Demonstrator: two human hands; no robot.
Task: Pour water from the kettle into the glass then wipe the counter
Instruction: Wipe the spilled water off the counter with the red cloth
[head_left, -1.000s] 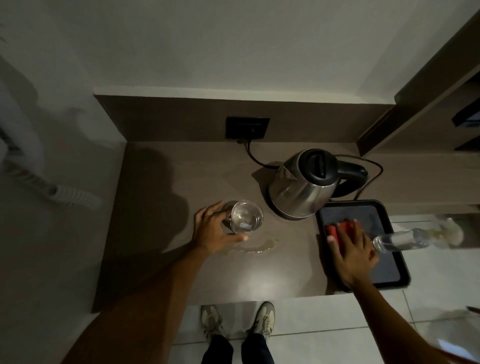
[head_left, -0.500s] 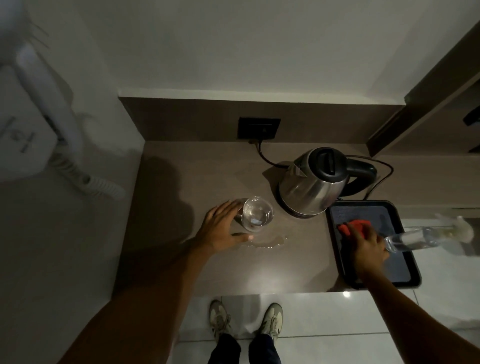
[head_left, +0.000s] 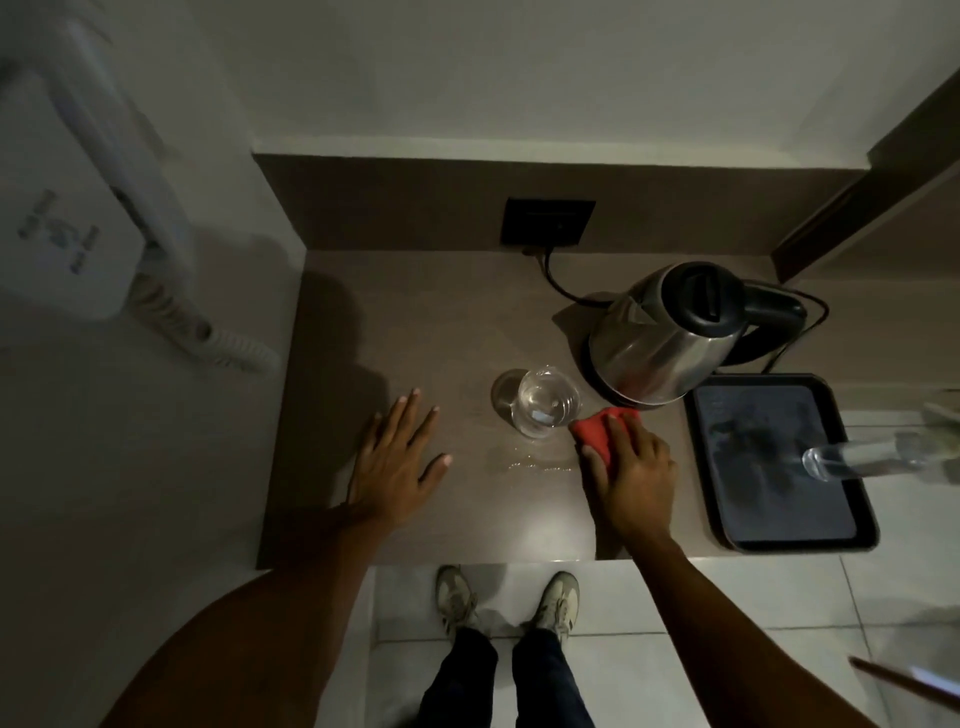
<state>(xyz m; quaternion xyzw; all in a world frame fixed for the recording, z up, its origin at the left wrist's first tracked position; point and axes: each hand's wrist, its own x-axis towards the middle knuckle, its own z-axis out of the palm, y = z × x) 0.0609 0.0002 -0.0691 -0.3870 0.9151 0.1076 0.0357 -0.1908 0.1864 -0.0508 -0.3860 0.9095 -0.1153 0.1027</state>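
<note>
A clear glass (head_left: 544, 408) with water in it stands mid-counter, just left of the steel kettle (head_left: 665, 338) on its base. A thin streak of spilled water (head_left: 540, 466) lies in front of the glass. My right hand (head_left: 631, 475) presses a red cloth (head_left: 597, 431) flat on the brown counter (head_left: 415, 332), right of the spill and touching near the glass's base. My left hand (head_left: 397, 460) rests flat on the counter, fingers spread, well left of the glass and holding nothing.
A black tray (head_left: 862, 530) sits at the counter's right end, with a clear bottle (head_left: 878, 457) lying over its right edge. The kettle's cord runs to a wall socket (head_left: 546, 223). A white wall phone (head_left: 67, 228) hangs at left. My shoes (head_left: 506, 597) stand on the tiled floor below.
My right hand lifted the red cloth off the tray and brought it left onto the counter beside the glass. My left hand let go of the glass and moved left.
</note>
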